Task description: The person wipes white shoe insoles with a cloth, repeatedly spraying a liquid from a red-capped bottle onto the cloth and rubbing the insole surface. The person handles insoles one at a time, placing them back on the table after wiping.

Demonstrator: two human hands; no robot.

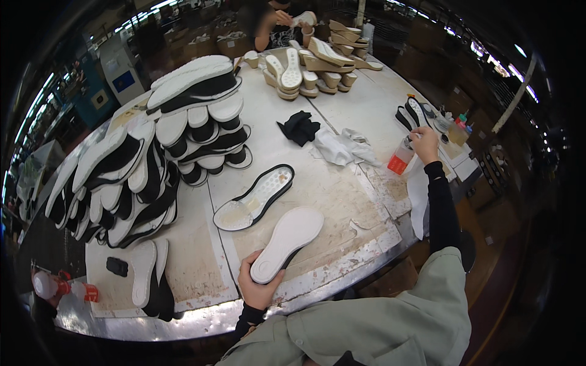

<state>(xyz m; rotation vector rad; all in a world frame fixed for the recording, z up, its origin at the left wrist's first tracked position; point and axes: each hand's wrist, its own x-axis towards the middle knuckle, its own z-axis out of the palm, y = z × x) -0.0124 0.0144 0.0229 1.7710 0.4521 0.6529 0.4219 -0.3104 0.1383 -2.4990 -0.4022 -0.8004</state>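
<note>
My left hand [259, 288] is closed round the heel end of a white-topped shoe sole with a black side [293, 241], raised and tilted over the front of the table. At the right, my right hand [425, 145] has its fingers closed on the upper part of a small clear bottle with a red lower part [399, 158]. Just beyond the held sole lies a second sole [256, 198], black-rimmed with a dimpled pale inside. A white cloth [345, 146] and a crumpled black cloth [299, 128] lie left of the bottle.
Tall stacks of white and black soles [122, 165] fill the left side. Wedge soles [317, 67] are piled at the back, before a person handling one. Several small bottles [459, 129] stand at the right edge. At far left, another person's hand [54, 299] holds a bottle.
</note>
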